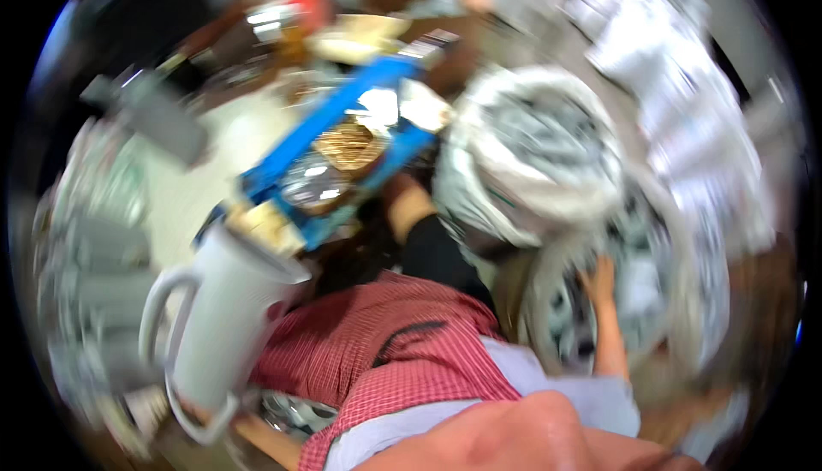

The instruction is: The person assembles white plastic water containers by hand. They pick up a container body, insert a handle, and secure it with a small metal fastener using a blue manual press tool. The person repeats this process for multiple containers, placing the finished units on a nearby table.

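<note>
My left hand (pixel 202 414) is low on the left, its fingers closed around a loop handle at the base of a tall pale grey mug (pixel 231 317). A second handle loops out from the mug's left side, and a small red mark shows on its body. Whether the two loops belong to one mug or two, I cannot tell. On the right, my right hand (pixel 599 281) reaches down into an open white sack (pixel 524 300) of grey and white pieces. Its thumb and fingers look apart, resting at the pieces; blur hides any fine detail.
Ahead is a blue tray (pixel 300 133) holding a round golden item and shiny clear containers. Another white sack (pixel 479 154) of grey pieces stands beyond my right hand. More white sacks (pixel 676 103) line the right. Grey mugs (pixel 103 300) crowd the left edge near a pale tabletop (pixel 231 141).
</note>
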Motion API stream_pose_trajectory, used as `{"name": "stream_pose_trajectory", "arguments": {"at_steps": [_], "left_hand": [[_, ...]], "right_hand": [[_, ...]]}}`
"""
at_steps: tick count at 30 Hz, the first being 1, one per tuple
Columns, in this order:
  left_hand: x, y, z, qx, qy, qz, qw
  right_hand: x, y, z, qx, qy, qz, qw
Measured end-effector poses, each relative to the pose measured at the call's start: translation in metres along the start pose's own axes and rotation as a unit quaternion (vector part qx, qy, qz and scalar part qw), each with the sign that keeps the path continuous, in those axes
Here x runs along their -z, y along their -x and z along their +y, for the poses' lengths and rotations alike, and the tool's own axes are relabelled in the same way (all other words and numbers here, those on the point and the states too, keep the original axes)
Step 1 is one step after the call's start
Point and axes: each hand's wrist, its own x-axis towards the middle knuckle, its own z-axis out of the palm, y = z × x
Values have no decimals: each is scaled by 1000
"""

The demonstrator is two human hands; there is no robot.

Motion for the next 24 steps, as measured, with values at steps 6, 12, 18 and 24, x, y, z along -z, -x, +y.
{"name": "stream_pose_trajectory", "arguments": {"at_steps": [6,12,18,24], "left_hand": [[11,8,21,20,76,-27,997],[8,40,2,44,181,-45,982],[28,69,-15,93,248,-33,964],[36,72,-30,71,191,-58,977]], "right_hand": [[-63,14,80,294,289,109,904],[113,-21,-82,18,-105,-374,921],[125,-67,-380,371,-445,-158,799],[95,-80,-466,548,-517,-37,657]]}}
